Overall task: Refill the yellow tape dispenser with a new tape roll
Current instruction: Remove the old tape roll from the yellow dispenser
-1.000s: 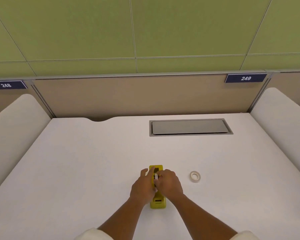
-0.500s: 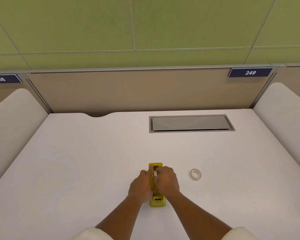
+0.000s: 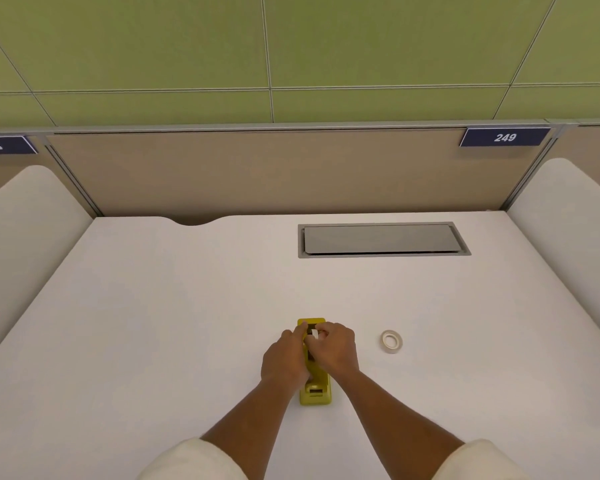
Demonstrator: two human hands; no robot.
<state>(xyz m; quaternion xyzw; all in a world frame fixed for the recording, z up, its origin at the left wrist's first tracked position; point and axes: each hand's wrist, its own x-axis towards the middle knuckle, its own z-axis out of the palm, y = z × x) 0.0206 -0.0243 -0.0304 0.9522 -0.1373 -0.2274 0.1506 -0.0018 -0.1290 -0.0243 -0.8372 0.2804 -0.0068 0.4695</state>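
Yellow plastic tape dispenser (image 3: 315,389) on white desk (image 3: 153,323), left hand (image 3: 284,360) clamped on its side, right hand (image 3: 336,349) fingers pinched on small white piece (image 3: 314,333) at top, spare white tape roll (image 3: 391,341) right of fingers, apart.

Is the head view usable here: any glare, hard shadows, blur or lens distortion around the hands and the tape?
Head view: even, soft light, no glare on the desk; only faint shadows beside the dispenser and tape roll. Sharp, no motion blur on the left hand or right hand. Wide-angle bending shows along the partition edges.
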